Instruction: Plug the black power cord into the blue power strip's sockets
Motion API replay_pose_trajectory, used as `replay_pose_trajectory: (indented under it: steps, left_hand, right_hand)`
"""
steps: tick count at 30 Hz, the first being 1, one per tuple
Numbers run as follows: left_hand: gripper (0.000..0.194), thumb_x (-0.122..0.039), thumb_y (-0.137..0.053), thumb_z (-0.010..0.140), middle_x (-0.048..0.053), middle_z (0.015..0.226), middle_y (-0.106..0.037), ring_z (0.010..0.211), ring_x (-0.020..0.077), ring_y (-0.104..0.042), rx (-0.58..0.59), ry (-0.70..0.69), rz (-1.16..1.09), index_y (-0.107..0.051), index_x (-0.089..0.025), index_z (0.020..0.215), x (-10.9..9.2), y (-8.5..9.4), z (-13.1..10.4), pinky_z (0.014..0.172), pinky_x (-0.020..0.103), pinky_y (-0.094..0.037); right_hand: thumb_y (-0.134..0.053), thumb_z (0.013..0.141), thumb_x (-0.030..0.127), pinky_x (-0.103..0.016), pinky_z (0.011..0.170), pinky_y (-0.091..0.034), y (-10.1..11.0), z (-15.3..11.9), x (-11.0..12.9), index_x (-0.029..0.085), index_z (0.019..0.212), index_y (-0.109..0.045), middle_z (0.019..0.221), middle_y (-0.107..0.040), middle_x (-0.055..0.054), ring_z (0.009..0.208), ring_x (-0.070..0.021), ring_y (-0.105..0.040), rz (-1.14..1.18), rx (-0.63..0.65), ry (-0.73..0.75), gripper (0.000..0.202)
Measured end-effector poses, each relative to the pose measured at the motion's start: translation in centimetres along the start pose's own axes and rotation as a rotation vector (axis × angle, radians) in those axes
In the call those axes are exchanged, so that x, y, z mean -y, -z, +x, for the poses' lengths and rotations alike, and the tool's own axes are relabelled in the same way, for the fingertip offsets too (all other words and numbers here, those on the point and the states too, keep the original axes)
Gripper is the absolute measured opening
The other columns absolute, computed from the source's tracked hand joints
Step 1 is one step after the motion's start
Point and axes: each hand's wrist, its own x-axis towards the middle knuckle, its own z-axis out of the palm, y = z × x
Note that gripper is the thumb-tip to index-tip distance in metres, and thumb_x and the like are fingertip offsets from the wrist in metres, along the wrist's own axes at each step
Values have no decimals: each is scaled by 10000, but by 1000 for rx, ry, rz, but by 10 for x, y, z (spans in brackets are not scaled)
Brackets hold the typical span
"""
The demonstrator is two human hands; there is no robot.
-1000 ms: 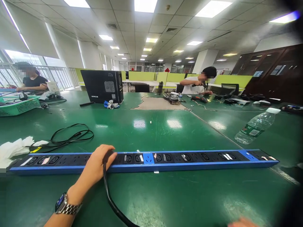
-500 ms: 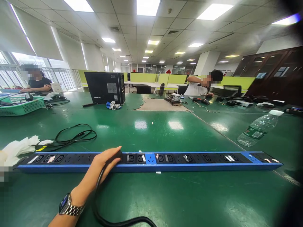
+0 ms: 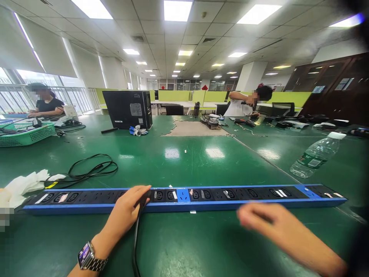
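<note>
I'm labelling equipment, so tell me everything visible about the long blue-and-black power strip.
The long power strip lies flat, sockets up, crosswise on the shiny green tabletop. Blue rails look like painted metal, the black face like plastic, with two blue socket sections and white and pinkish stickers. The left hand holds a thick black cable against it, left of centre; whether it's plugged in is hidden.

You see the power strip point(image 3: 173, 208) blue with black sockets, the surface point(image 3: 161, 165) glossy green, the basket point(image 3: 34, 134) mint green, perhaps paler inside.
</note>
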Motion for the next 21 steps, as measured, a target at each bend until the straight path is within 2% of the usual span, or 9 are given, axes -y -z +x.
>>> replay_pose_trajectory:
  steps: [2,3,5,9,12,15,18,21]
  left_hand:
    - [318,-378,-524,927,73,1116,-723,997,221,-693,-133,46,-4,-652,-213,1166,-4,-5,2,910,360,-562]
    - [326,-392,-530,925,74,1099,-730,966,219,-703,-193,64,-6,-648,-203,1163,-10,-10,6,896,357,-569]
    - [330,-397,-531,927,76,1072,-738,919,211,-715,-225,57,-22,-640,-191,1160,-26,-25,15,858,344,-582]
    - [306,-323,-534,932,92,1080,-739,955,213,-708,-45,-53,-69,-629,-172,1181,-63,-64,37,857,340,-580]
    - [291,-307,-550,920,100,1043,-746,905,231,-714,-7,-9,-24,-634,-166,1161,-74,-80,43,818,367,-588]
    - [266,-306,-558,909,96,1020,-750,881,235,-715,5,6,8,-649,-178,1125,-72,-80,42,803,377,-588]
    - [271,-252,-580,880,109,1081,-737,965,245,-703,28,-48,-9,-653,-171,1128,-70,-76,41,861,391,-576]
    - [257,-222,-594,864,98,1088,-737,980,242,-700,23,-58,-55,-663,-185,1108,-76,-76,44,871,386,-573]
  right_hand:
    - [-472,862,561,-417,806,-529,3,48,-21,280,904,-755,890,-750,-58,903,-265,-679,-79,-213,-121,402]
    - [-471,849,585,-443,865,-513,0,66,-32,250,927,-751,928,-749,-80,945,-279,-672,-128,-320,-132,444]
    - [-458,848,599,-464,933,-482,-13,87,-51,214,939,-742,990,-744,-101,1005,-290,-660,-183,-395,-118,487]
    - [-417,890,564,-439,923,-475,-34,85,-70,216,908,-734,1011,-748,-88,992,-270,-666,-215,-415,-68,471]
    - [-401,904,550,-436,914,-459,-34,78,-69,227,836,-724,946,-756,-72,922,-257,-673,-202,-426,-43,462]
    - [-395,906,561,-437,920,-446,-29,79,-69,226,823,-720,926,-756,-70,895,-252,-670,-182,-462,-67,474]
    - [-386,904,581,-436,930,-437,-25,81,-75,219,829,-723,929,-756,-79,904,-255,-666,-197,-501,-109,500]
    - [-372,909,588,-451,990,-392,-22,79,-80,216,861,-729,965,-755,-86,942,-261,-658,-242,-532,-183,518]
